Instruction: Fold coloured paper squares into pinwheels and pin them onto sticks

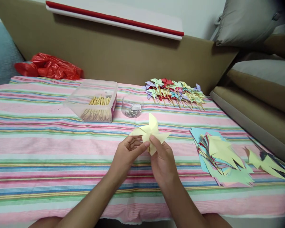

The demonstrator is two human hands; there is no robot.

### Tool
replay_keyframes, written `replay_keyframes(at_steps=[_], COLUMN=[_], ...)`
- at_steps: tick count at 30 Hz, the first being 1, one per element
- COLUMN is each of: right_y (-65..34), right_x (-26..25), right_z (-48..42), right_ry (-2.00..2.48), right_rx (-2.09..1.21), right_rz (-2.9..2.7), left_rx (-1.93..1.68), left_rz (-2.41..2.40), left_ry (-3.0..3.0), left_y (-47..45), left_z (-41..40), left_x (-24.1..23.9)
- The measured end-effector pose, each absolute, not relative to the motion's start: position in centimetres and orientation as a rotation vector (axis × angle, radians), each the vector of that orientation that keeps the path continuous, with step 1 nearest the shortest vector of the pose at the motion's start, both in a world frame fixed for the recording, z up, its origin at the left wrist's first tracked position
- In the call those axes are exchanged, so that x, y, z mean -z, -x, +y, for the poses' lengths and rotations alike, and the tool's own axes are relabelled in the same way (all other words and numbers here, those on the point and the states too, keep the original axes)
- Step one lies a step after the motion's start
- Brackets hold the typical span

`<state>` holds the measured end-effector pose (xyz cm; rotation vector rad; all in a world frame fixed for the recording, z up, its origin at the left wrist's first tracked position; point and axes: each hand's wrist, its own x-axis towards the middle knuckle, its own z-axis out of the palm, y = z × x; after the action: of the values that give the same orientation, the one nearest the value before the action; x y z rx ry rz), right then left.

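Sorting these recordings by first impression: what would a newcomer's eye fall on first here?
Probably the pale-yellow folded paper pinwheel, held between the left hand and right hand near the centre. Next, perhaps, the multicoloured stick-mounted paper pinwheels heaped toward the back right, and the crumpled red plastic bag at the back left.

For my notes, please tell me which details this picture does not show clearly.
In the head view:
Back of the yellow pinwheel: hidden by its front.
Label at the clear cup: print too small.
Scissors: partly covered by yellow paper.
Blue cushion: cut off by left edge.
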<state>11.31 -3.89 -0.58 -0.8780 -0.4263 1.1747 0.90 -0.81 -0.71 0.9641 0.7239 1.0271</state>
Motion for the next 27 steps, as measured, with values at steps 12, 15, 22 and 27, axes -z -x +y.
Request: replay_keyframes(at_steps=[12, 15, 22, 27], right_y=[-9.7, -9.9, -13.0, -14.1], right_x=[1.2, 0.9, 0.4, 0.1], right_z=[-4.1, -4.0, -4.7, -5.3], right_ry=[0.928, 0.946, 1.316, 1.385], right_rx=[-1.161, -1.202, -0.615, 0.003], right_rz=[-0.368, -0.430, -1.022, -1.729], left_rx=[-1.184, -1.182, -1.247, -1.239], left_rz=[0.867, 0.860, 0.876, 0.896], left_ry=[-0.830, -0.785, -0.636, -0.693], left_y=[-1.6, -1.5, 0.2, 1.0], left_z=[-1.3, -1.1, 0.6, 1.0], left_x=[1.4, 1.3, 0.7, 0.3])
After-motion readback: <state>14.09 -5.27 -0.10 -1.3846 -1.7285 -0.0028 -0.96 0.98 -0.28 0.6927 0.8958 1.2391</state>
